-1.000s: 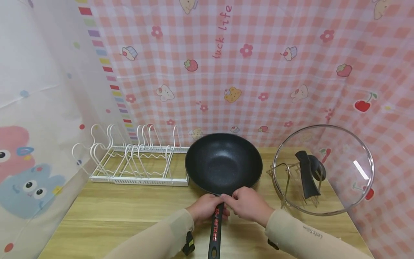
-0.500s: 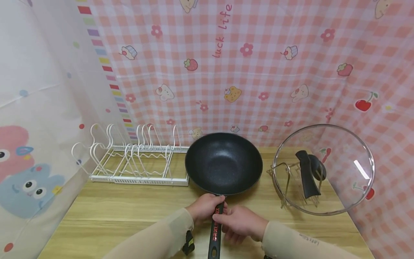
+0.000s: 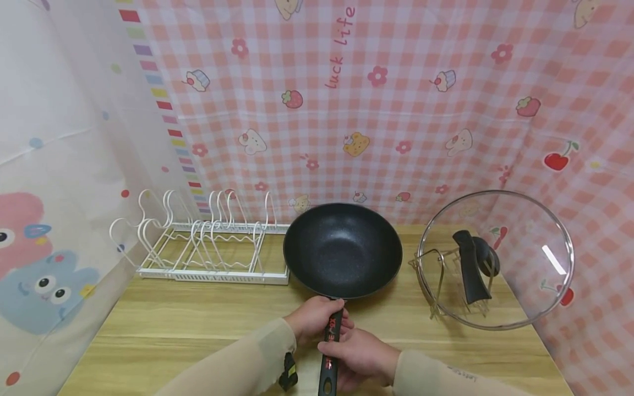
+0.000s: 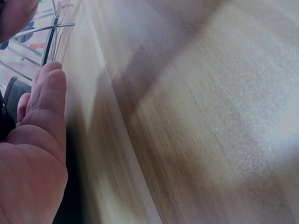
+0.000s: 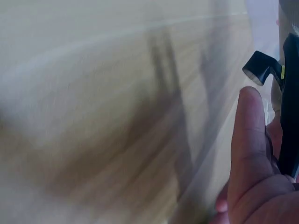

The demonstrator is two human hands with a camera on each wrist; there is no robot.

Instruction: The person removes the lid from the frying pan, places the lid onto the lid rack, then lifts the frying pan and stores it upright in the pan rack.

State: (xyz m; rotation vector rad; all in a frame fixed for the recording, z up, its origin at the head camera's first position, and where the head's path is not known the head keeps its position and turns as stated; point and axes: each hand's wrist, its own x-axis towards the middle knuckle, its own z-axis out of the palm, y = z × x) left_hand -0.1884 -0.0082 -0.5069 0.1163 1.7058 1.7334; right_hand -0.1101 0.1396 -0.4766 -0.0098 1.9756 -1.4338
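A black wok (image 3: 343, 250) faces me with its dark interior showing, and its long black handle (image 3: 327, 382) with red lettering points toward me. Close below the bowl, my left hand (image 3: 314, 317) grips the handle, thumb over the top and fingers passing underneath. Farther down the same handle my right hand (image 3: 364, 355) holds it, its thumb lying across the top and the other fingers mostly hidden below. From the right wrist, the handle (image 5: 290, 107) stands beside an extended finger. The left wrist view has the hand's fingers (image 4: 51, 93) low along the wooden tabletop.
Left of the wok stands a white wire rack (image 3: 213, 276) with upright loops. On the right, a large glass lid (image 3: 525, 258) with a black handle leans upright in a metal wire stand (image 3: 438, 275). A pink checked cloth (image 3: 317, 126) hangs behind the wooden table (image 3: 188, 319).
My right hand has let go near the bowl and slid down the handle toward me, its thumb now across it lower down. The left hand and wok stay in place.
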